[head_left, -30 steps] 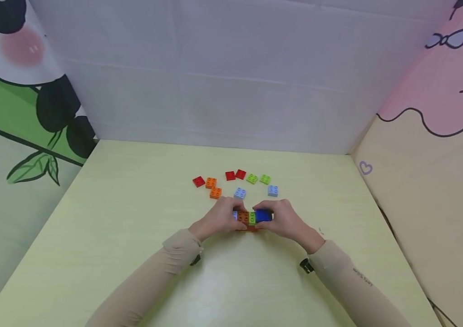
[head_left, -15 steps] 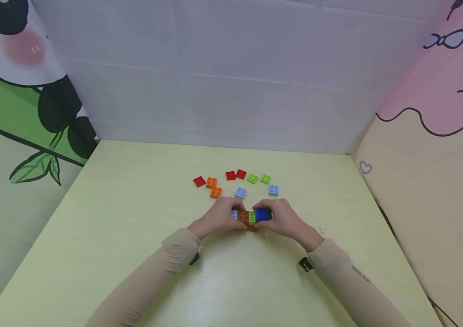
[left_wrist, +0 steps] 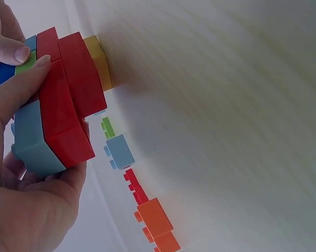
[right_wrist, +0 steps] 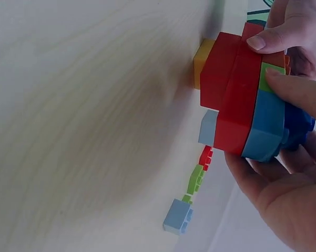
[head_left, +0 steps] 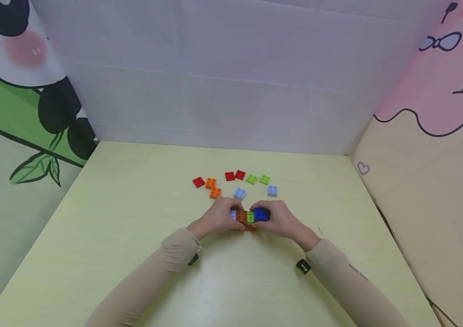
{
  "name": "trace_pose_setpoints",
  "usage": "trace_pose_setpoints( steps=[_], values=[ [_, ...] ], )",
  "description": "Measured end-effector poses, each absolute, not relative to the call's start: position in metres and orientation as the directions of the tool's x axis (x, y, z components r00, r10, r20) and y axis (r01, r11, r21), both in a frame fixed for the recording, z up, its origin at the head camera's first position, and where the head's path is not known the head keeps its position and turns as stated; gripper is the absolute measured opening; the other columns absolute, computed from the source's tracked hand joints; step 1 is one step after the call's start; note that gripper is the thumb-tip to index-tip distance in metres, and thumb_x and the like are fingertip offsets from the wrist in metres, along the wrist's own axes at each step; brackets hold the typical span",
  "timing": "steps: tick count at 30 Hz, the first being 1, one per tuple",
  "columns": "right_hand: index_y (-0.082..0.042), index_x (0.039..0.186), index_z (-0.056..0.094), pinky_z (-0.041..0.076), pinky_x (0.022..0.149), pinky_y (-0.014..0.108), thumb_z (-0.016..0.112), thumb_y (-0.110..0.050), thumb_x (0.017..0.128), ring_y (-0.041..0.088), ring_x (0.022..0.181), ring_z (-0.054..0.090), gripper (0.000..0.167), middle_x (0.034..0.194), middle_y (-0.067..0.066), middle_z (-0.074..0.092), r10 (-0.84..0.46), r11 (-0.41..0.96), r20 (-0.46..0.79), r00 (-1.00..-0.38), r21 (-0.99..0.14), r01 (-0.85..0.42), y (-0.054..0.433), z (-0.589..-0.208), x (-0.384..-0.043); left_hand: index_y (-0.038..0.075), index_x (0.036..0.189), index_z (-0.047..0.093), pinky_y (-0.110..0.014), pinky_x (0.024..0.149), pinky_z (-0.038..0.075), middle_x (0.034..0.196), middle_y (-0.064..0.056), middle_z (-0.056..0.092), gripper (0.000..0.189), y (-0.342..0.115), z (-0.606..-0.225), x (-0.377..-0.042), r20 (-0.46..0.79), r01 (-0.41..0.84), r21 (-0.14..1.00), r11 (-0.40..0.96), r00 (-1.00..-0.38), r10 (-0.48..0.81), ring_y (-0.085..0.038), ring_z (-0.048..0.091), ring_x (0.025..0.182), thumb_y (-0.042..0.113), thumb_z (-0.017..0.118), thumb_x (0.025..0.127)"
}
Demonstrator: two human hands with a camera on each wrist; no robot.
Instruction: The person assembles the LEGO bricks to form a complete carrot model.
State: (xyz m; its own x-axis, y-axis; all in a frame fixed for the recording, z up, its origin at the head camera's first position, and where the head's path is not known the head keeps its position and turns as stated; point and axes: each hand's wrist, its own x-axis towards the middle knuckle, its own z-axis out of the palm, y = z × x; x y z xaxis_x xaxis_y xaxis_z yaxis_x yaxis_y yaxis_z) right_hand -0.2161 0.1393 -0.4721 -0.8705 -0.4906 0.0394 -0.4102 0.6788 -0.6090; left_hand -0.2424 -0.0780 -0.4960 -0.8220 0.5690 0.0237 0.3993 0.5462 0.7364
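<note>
Both hands hold one stack of toy building bricks (head_left: pixel 241 216) close over the table, one at each end. The left hand (head_left: pixel 218 217) pinches the left end, thumb along the near side and fingers behind. My right hand (head_left: pixel 282 220) grips the right end the same way, around a dark blue brick (head_left: pixel 262 214) that sits on top. In the left wrist view, a yellow brick (left_wrist: pixel 98 63) is lowest, under layers of red bricks (left_wrist: pixel 81 73). The upper row has a light blue brick (left_wrist: pixel 34 139) and a green brick (left_wrist: pixel 25 65). Fingers cover part of both ends.
Loose bricks lie beyond the hands: red pieces (head_left: pixel 199 182), two orange bricks (head_left: pixel 211 183), two green bricks (head_left: pixel 265 180) and two light blue bricks (head_left: pixel 272 190). A pale wall (head_left: pixel 215 109) stands at the back of the table (head_left: pixel 133 190), with printed panels at both sides.
</note>
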Motion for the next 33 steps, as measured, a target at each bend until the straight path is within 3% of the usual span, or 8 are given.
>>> trace_pose_setpoints(
  steps=[5, 9, 13, 17, 21, 26, 33],
  values=[
    [-0.016, 0.111, 0.068, 0.048, 0.082, 0.036, 0.082, -0.019, 0.077, 0.018, 0.096, 0.056, 0.037, 0.108, -0.003, 0.064, -0.485, 0.688, 0.020, -0.875, -0.609, -0.395, 0.139, -0.471, -0.217, 0.017, 0.095, 0.068, -0.029, 0.077, 0.045, 0.090, 0.010, 0.060, 0.034, -0.079, -0.496, -0.241, 0.028, 0.400, 0.738, 0.544, -0.822, 0.568, -0.014, 0.052, 0.088, 0.029, 0.087, 0.070],
    [-0.015, 0.113, 0.067, 0.048, 0.084, 0.038, 0.082, -0.019, 0.076, 0.019, 0.099, 0.055, 0.040, 0.110, -0.002, 0.064, -0.475, 0.704, 0.000, -0.880, -0.600, -0.380, 0.139, -0.470, -0.217, 0.013, 0.109, 0.069, -0.030, 0.080, 0.047, 0.101, 0.006, 0.064, 0.054, -0.081, -0.497, -0.241, 0.044, 0.379, 0.778, 0.501, -0.829, 0.558, -0.013, 0.055, 0.094, 0.046, 0.084, 0.068],
    [-0.015, 0.115, 0.067, 0.048, 0.085, 0.038, 0.082, -0.020, 0.076, 0.020, 0.101, 0.054, 0.042, 0.113, -0.001, 0.063, -0.473, 0.712, -0.007, -0.881, -0.592, -0.377, 0.139, -0.469, -0.216, 0.014, 0.111, 0.071, -0.032, 0.080, 0.049, 0.104, 0.004, 0.067, 0.053, -0.088, -0.500, -0.250, 0.093, 0.325, 0.832, 0.450, -0.881, 0.464, -0.011, 0.059, 0.094, 0.057, 0.070, 0.078],
    [-0.014, 0.116, 0.067, 0.048, 0.086, 0.039, 0.082, -0.019, 0.076, 0.020, 0.102, 0.054, 0.043, 0.115, 0.000, 0.062, -0.471, 0.713, -0.020, -0.882, -0.597, -0.368, 0.138, -0.469, -0.217, 0.010, 0.109, 0.071, -0.035, 0.081, 0.049, 0.102, 0.002, 0.068, 0.032, -0.102, -0.500, -0.268, 0.178, 0.348, 0.789, 0.507, -0.918, 0.353, -0.014, 0.061, 0.093, 0.035, 0.062, 0.092],
    [-0.015, 0.116, 0.067, 0.047, 0.087, 0.041, 0.082, -0.018, 0.077, 0.022, 0.105, 0.052, 0.042, 0.117, 0.000, 0.061, -0.467, 0.720, -0.036, -0.884, -0.597, -0.355, 0.137, -0.468, -0.218, 0.001, 0.114, 0.067, -0.041, 0.089, 0.045, 0.110, -0.009, 0.063, 0.029, -0.115, -0.500, -0.284, 0.186, 0.371, 0.668, 0.645, -0.922, 0.338, -0.025, 0.056, 0.102, 0.011, 0.066, 0.087],
    [-0.016, 0.116, 0.067, 0.048, 0.087, 0.041, 0.081, -0.018, 0.077, 0.021, 0.105, 0.052, 0.041, 0.117, 0.000, 0.061, -0.473, 0.722, -0.034, -0.880, -0.588, -0.365, 0.137, -0.467, -0.220, -0.002, 0.123, 0.061, -0.041, 0.098, 0.039, 0.123, -0.015, 0.053, 0.043, -0.121, -0.505, -0.295, 0.084, 0.362, 0.576, 0.733, -0.918, 0.387, -0.029, 0.047, 0.114, 0.006, 0.070, 0.082],
    [-0.015, 0.116, 0.067, 0.048, 0.086, 0.040, 0.082, -0.018, 0.077, 0.021, 0.104, 0.053, 0.041, 0.117, 0.001, 0.062, -0.475, 0.720, -0.033, -0.879, -0.589, -0.367, 0.138, -0.470, -0.220, -0.001, 0.129, 0.057, -0.041, 0.103, 0.034, 0.134, -0.016, 0.048, 0.049, -0.118, -0.511, -0.300, -0.001, 0.370, 0.492, 0.788, -0.905, 0.426, -0.031, 0.041, 0.125, 0.007, 0.071, 0.083]
  ],
)
